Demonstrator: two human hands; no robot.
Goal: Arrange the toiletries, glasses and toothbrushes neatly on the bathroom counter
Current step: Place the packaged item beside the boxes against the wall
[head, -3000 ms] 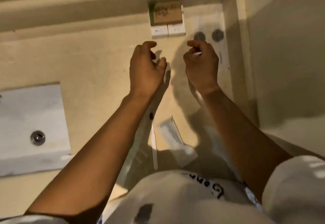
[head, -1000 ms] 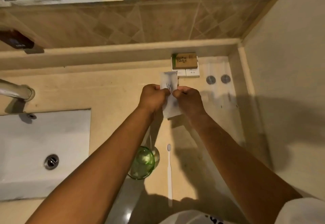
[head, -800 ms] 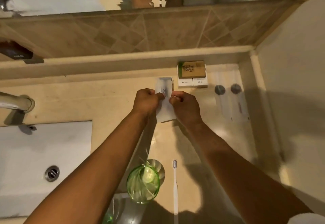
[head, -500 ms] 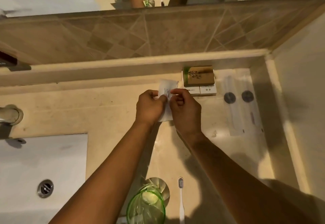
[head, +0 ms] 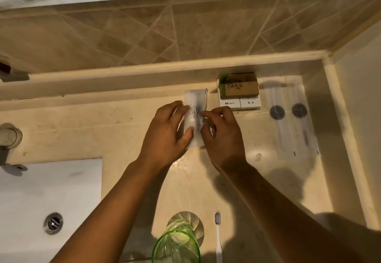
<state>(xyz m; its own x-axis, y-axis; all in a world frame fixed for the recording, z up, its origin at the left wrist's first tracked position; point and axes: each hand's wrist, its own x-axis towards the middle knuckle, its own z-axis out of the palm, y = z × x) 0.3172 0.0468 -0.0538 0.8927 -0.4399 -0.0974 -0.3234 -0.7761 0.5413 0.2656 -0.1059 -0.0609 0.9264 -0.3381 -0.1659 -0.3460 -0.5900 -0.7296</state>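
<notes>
A white toiletry packet (head: 195,106) lies on the beige counter (head: 82,130) near the back ledge. My left hand (head: 167,136) presses on its left side with the thumb on top. My right hand (head: 222,134) pinches its right edge. Just right of the packet sit white toiletry boxes (head: 240,102) with a brown box (head: 239,86) on top. Two clear-wrapped items (head: 292,118) with dark round labels lie further right. A green glass (head: 177,242) stands at the near edge, with a white toothbrush (head: 218,236) lying beside it.
A white sink (head: 49,196) with a metal drain (head: 53,222) is at the left, a tap base (head: 9,136) behind it. A tiled backsplash and mirror rise behind the counter. A side wall (head: 358,118) closes off the right end.
Both hands have lowered the white packet toward the counter by the back ledge, left of the boxes. The view has shifted, so the glass and toothbrush sit lower in frame.
</notes>
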